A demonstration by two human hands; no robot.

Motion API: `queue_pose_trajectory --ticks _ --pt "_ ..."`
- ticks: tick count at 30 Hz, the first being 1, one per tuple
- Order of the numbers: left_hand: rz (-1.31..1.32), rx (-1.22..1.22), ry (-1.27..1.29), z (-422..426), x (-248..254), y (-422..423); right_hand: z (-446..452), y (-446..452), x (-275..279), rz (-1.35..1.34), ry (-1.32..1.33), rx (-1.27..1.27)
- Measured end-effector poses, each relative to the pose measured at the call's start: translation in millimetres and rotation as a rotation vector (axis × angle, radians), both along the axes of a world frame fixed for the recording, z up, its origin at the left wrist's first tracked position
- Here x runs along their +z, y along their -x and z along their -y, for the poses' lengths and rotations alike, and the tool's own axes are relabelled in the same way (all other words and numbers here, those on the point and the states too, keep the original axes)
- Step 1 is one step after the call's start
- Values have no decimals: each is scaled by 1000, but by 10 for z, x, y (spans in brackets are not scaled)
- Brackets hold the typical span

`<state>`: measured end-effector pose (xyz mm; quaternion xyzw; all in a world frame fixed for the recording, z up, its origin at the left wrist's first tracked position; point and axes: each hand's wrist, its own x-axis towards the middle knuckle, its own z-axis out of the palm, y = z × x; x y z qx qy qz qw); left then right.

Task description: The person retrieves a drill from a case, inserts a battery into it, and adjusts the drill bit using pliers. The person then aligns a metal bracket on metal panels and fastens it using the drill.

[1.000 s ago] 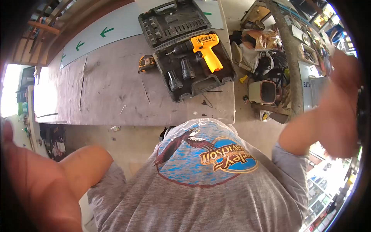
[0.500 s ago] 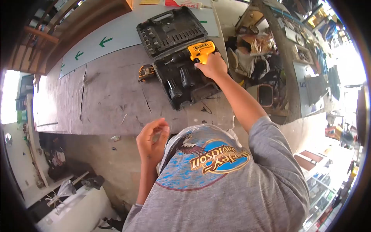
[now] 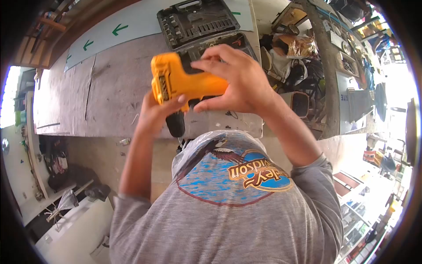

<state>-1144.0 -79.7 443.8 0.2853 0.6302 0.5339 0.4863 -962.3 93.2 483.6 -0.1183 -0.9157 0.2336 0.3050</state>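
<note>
While the person leans in at the near edge of the worn grey tabletop, I see the yellow-and-black plastic cordless drill held up between the two hands, above the tabletop's near side. The left hand grips the drill's body from the left and near side, its thumb laid across the yellow housing. The black chuck points down toward the near edge and the grey printed T-shirt. The handle runs off to the right, and there the right hand is opened into a curve around its end, fingers on the far side, thumb on the near side; I can't tell how firmly it touches. Beyond the hands, the black plastic case lies open on the tabletop, its base partly hidden by the right hand. At the far left runs a pale flat sheet with green arrows. A cluttered bench stands to the right, well apart from the hands.
</note>
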Motion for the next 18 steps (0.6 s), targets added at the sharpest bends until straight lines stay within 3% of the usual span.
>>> queue_pose_trajectory --ticks 2,3,5,7,9,11,13,15,18 --pt "92 141 -87 307 -372 -8 -160 69 -189 -185 127 -43" --pt "135 229 -127 486 -511 -10 -165 108 -372 -90 443 -218" --pt "181 335 -188 812 -592 -58 -126 318 -1114 233 325 -467" --pt "356 465 -284 1078 -626 -56 76 428 -1431 644 64 -495" --pt "638 622 -438 1282 -610 -171 43 479 -1557 637 136 -463" --pt "716 540 -610 1307 -555 -208 -166 382 -1726 382 121 -335" --pt "679 495 -687 1130 -484 -213 -365 251 -1364 304 613 -395" --pt "668 619 -657 1087 -441 -175 -180 286 -737 -94 1141 -103" --pt "643 534 -566 1019 -470 -188 50 1 111 -97 1126 225"
